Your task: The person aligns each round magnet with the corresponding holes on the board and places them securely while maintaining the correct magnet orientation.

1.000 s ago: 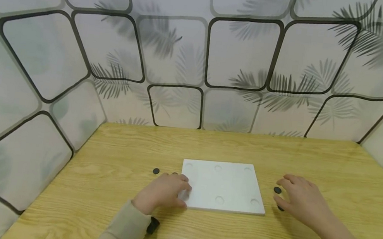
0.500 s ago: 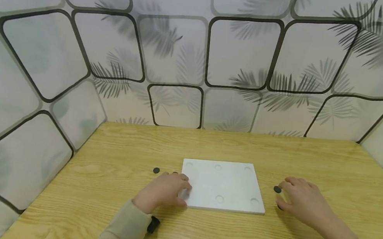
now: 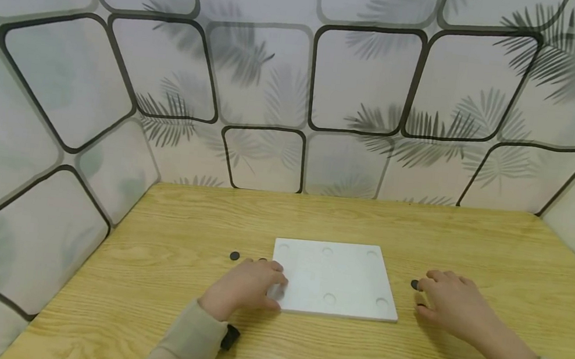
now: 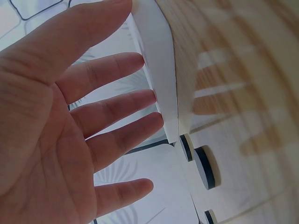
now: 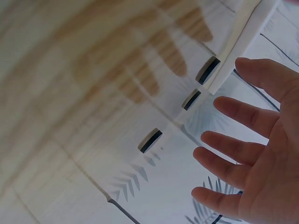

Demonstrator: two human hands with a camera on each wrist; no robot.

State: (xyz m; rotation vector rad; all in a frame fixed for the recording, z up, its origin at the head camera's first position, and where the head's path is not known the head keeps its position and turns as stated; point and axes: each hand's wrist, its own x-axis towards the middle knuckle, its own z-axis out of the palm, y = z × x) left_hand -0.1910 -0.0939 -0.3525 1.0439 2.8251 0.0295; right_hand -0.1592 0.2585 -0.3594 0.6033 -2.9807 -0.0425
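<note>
A white rectangular board (image 3: 340, 276) with shallow round recesses lies on the wooden table. My left hand (image 3: 246, 289) rests on its left side; in the left wrist view those fingertips touch the board's edge (image 4: 161, 70), fingers extended. On the other side, my right hand (image 3: 458, 308) hovers low over the table, fingers spread and relaxed, holding nothing. Small black discs lie around it: one disc (image 3: 415, 285) shows at its fingertips, others mostly hidden beneath. The right wrist view shows three discs, the nearest to the board being a disc (image 5: 208, 70) short of the thumb.
Left of the board lies another black disc (image 3: 234, 256), with one more partly behind the left hand. A thick disc (image 4: 204, 168) stands out in the left wrist view. Patterned walls (image 3: 361, 82) with leaf prints enclose the table (image 3: 200, 211) at back and sides.
My right hand has shifted slightly to the right and down, covering more of the nearer disc. The left hand and the board have stayed where they were.
</note>
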